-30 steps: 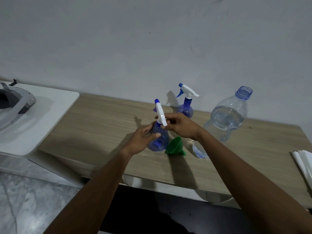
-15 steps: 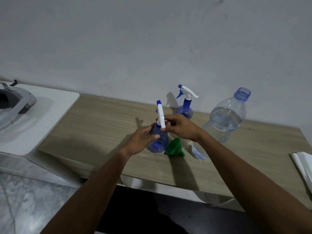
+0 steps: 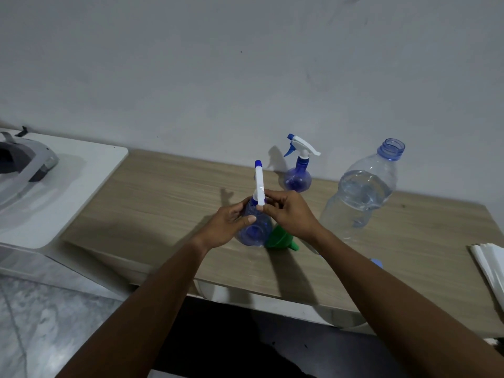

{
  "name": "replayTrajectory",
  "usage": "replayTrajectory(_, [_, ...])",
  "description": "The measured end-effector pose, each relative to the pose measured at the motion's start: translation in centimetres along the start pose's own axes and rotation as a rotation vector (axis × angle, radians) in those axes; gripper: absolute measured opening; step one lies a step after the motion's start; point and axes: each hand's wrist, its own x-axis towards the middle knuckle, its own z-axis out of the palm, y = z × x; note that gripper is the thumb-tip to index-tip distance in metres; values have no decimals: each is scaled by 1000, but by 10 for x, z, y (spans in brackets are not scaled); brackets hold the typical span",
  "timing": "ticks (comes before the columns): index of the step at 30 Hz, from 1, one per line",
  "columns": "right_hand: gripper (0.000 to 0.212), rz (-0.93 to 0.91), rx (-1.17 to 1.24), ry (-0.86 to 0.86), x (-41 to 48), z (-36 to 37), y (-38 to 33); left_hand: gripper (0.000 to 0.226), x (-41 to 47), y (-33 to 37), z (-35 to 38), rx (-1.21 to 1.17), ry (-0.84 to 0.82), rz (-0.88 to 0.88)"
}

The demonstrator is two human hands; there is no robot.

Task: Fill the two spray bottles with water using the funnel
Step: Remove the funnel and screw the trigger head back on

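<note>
head: blue spray bottle (image 3: 255,227) upright, white trigger top w/ blue nozzle.

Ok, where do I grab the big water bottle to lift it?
Probably grip the water bottle round its wide middle, coming from its right: it stands upright with no cap, so it must stay level, and the funnel lies to its left.

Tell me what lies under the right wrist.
A green funnel lies on its side on the table, beside the spray bottle being held. The right hand covers the funnel's upper rim, so that part cannot be seen.
</note>
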Motion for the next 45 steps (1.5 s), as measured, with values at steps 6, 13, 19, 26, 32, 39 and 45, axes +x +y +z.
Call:
replayTrajectory(6, [49,51,53,60,0,1,-8,56,-11,11,5,-52,-21,-27])
replayTrajectory(13, [30,65,201,287,-10,23,-19,51,-36,17,-9,-58,18,-47])
replayTrajectory(19, [41,299,445,176,-17,47,-15,33,-50,11,-21,-81,-56,-200])
replayTrajectory(26, [33,410,456,-37,-21,55,-18,23,-51,4,-33,42,-128,-368])
replayTrajectory(32, [35,540,469,-33,-21,66,-9,29,-48,-7,-40,90,-183,-451])
replayTrajectory(39, [33,578,487,-10,-18,73,-4,33,-42,-15,-44,69,-213,-483])
replayTrajectory(45, [37,579,470,-16,-16,68,-3,31,-36,-14,-45,65,-239,-473])
